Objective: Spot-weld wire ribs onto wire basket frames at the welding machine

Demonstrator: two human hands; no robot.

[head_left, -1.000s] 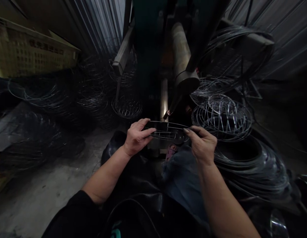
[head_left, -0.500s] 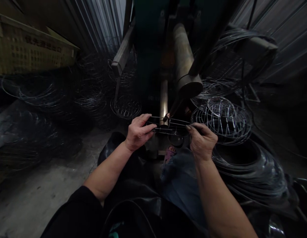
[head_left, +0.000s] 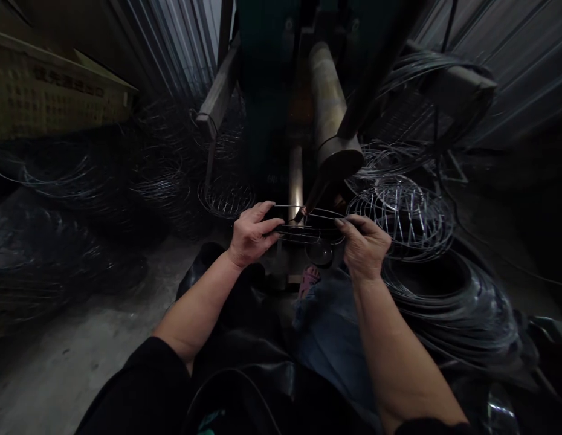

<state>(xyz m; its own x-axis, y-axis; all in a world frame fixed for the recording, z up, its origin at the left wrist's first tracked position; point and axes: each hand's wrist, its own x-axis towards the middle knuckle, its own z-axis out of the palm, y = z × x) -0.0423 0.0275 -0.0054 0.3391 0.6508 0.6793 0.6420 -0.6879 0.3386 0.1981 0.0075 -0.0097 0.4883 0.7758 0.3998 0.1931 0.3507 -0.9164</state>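
Between my two hands is a thin round wire frame (head_left: 283, 206), made of several wire rings or strands, held across the end of a machine's brass-coloured rod (head_left: 296, 178). My left hand (head_left: 252, 237) pinches its left side, thumb and fingers on separate wires. At the right side, my right hand (head_left: 366, 244) grips the frame between thumb and curled fingers. A slanted electrode arm with a copper-coloured tip (head_left: 301, 212) comes down to the wires at the rod's end; whether it presses on them I cannot tell. The frame's far side is too dark to make out.
Above the rod is a thick metal cylinder (head_left: 338, 145). Finished-looking wire baskets (head_left: 405, 211) and a large wire coil (head_left: 462, 314) lie at right. Stacked wire pieces (head_left: 163, 181) and a yellow crate (head_left: 58, 96) stand left. A foot in a pink sandal (head_left: 309, 281) shows below.
The view has shifted slightly, so the machine appears a little further left. The wire frame has shifted or turned slightly at the rod's end. Both hands keep their hold.
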